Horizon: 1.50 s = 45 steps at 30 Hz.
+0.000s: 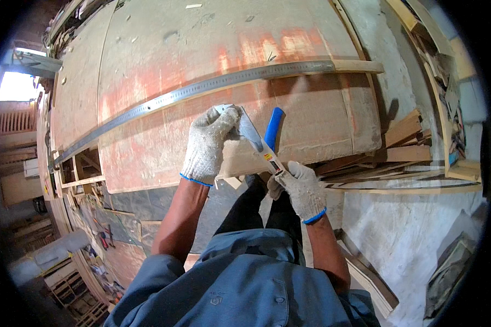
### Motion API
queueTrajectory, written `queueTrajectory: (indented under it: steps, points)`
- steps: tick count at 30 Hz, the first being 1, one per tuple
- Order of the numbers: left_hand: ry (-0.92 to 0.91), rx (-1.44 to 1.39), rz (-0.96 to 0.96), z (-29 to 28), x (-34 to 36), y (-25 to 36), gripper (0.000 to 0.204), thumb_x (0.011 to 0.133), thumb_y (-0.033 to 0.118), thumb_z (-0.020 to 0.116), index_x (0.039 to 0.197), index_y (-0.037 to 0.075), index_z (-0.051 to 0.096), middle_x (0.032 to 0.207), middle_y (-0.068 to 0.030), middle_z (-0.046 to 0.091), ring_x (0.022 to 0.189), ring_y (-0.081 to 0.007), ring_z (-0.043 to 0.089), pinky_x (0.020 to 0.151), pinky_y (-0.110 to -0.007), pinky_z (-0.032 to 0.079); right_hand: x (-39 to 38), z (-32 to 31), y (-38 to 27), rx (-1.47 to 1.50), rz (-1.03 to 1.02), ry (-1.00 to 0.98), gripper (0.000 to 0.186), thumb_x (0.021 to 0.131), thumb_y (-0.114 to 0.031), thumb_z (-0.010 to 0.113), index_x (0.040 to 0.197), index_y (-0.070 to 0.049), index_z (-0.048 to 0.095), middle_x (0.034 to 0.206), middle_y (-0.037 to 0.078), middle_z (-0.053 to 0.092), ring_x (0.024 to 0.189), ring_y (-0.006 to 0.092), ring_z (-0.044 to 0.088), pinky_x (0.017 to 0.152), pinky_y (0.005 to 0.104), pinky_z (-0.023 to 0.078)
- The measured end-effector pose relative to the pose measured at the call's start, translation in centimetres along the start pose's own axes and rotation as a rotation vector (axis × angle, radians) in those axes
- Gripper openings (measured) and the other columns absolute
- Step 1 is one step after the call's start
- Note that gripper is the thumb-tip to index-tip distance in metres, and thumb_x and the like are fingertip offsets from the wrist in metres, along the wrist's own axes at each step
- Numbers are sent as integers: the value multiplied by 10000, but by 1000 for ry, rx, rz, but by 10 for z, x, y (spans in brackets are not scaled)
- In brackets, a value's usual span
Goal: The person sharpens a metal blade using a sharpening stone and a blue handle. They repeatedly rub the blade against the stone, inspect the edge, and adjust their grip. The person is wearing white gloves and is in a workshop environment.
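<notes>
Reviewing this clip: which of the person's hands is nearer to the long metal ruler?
Left. The left hand is just below the long metal ruler in the view, while the right hand is clearly farther below it, toward the picture's lower edge.

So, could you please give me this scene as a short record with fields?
Left hand: gloved, gripping the far end of a flat metal tool
Right hand: gloved, gripping the tool's near end
Beside the tool: blue handle; whether joined is unclear
Work surface: worn board with reddish patches
Across the board: long steel ruler, with a wooden strip showing past its right end
</notes>
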<state>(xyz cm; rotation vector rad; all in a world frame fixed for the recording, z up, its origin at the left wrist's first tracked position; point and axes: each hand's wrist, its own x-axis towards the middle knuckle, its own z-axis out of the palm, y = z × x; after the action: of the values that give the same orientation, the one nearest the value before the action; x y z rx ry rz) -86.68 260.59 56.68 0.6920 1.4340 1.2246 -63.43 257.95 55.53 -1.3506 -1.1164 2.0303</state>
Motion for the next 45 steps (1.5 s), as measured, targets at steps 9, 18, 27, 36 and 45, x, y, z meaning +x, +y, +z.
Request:
queueTrajectory:
  steps: [9, 18, 27, 36, 45]
  points:
    - [38, -276, 3, -3, -1, 9, 312, 1021, 263, 541, 1076, -14, 673, 928, -118, 693, 822, -221, 681, 728, -350, 558, 1, -1, 5, 4, -20, 7, 173, 1002, -119, 561, 886, -6, 623, 764, 97, 687, 647, 145, 656, 584, 273, 521]
    - [138, -370, 29, -18, 11, 5, 303, 1019, 284, 543, 1055, 10, 670, 922, -113, 689, 815, -225, 683, 731, -358, 567, 2, -2, 12, 99, -9, -21, 195, 1014, -138, 549, 882, -6, 605, 772, 118, 690, 635, 168, 662, 585, 288, 540]
    - [207, -432, -27, -31, 18, -5, 281, 1022, 267, 542, 1062, 17, 666, 906, -100, 687, 806, -205, 664, 721, -359, 560, 6, -2, 13, 120, 15, -37, 169, 1011, -132, 551, 934, 5, 613, 774, 110, 684, 647, 166, 655, 596, 290, 540]
    - [218, -451, 8, -34, 19, -6, 218, 1013, 204, 559, 1060, 16, 660, 923, -93, 681, 787, -186, 645, 733, -350, 561, 4, 1, 10, 134, 39, -16, 170, 1007, -132, 554, 993, 21, 627, 781, 111, 682, 646, 169, 652, 596, 290, 540]
    - [292, -438, 212, -29, 21, 13, 191, 1003, 188, 581, 1046, 20, 661, 903, -84, 683, 784, -176, 652, 704, -343, 570, 8, 1, 12, 57, 33, 13, 179, 1007, -135, 553, 948, 17, 625, 777, 113, 688, 642, 161, 659, 589, 291, 536]
